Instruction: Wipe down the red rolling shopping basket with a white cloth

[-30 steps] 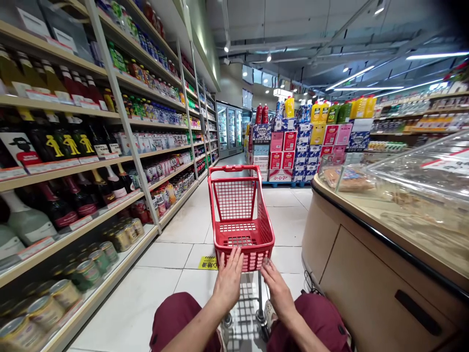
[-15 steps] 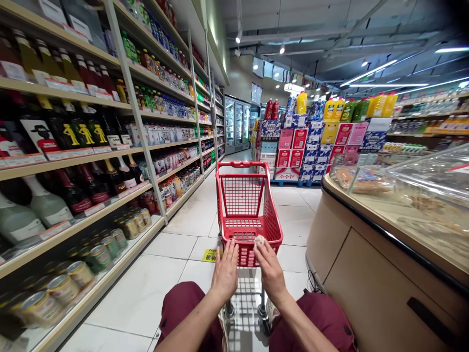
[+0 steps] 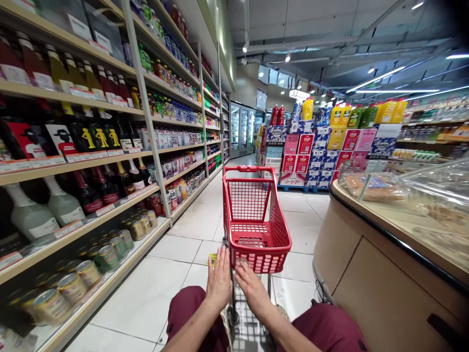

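Observation:
A red shopping cart (image 3: 252, 234) with a latticed plastic basket stands just in front of my knees. My left hand (image 3: 220, 278) has its fingers stretched out, close to or against the near left corner of the basket; I see nothing in it. Under the fingertips of my right hand (image 3: 252, 288) is a small crumpled whitish wad (image 3: 242, 263), perhaps tissue or cloth, pressed at the basket's near wall. The fingers mostly cover it. My two hands are close together, the right one slightly lower.
Shelves (image 3: 110, 161) of bottles and cans run along the left. A curved counter (image 3: 348, 244) with packaged food stands close on the right, a black cable (image 3: 320, 292) at its foot. Stacked drink boxes (image 3: 304, 151) are ahead. A yellow floor sign (image 3: 213, 259) shows beyond my left hand.
My right hand has moved left along the basket's near wall with the wad, toward my left hand. The view has shifted, so the cart appears slightly farther right and lower.

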Action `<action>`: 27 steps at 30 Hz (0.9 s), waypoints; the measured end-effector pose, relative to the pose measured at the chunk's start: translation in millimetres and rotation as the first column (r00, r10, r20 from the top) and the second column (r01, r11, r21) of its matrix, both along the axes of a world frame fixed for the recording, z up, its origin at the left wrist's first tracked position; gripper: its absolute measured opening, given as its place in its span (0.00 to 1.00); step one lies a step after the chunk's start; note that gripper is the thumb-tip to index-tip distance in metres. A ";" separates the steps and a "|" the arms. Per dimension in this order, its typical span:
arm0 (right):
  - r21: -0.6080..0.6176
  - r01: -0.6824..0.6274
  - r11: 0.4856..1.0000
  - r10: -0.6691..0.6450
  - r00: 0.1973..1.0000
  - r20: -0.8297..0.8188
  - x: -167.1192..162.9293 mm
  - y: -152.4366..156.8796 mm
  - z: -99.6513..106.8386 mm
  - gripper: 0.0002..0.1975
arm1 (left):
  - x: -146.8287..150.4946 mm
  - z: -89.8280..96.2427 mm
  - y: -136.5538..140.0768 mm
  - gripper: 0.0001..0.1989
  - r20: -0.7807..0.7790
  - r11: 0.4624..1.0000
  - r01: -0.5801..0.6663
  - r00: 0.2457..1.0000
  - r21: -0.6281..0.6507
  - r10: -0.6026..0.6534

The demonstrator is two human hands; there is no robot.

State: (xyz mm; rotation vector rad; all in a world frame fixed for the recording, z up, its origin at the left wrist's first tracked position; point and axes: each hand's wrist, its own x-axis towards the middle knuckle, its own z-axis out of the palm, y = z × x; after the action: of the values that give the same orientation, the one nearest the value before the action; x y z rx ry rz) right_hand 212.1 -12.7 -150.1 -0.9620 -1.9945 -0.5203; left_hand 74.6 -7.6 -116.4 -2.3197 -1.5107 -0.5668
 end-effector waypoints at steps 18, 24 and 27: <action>-0.011 0.152 0.988 -0.152 0.985 -0.076 37.1 14.1 42.0 0.23 | 26.1 17.1 10.5 0.35 0.038 1.000 0.030 0.999 -0.005 -0.029; -0.006 0.385 0.923 -0.374 0.894 -0.245 102.0 1.2 22.5 0.27 | 40.0 18.8 16.9 0.36 -0.051 0.994 0.095 0.994 -0.050 -0.098; -0.017 0.327 0.945 -0.323 0.923 -0.209 84.0 1.4 18.6 0.27 | 45.0 14.6 17.7 0.37 -0.088 0.996 0.049 0.995 -0.068 -0.055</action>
State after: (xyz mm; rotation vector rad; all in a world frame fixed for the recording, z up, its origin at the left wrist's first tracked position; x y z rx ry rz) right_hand 296.1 -11.3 -131.5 -1.2924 -1.6470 -0.5897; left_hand 119.6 10.1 -101.8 -2.4061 -1.4534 -0.4253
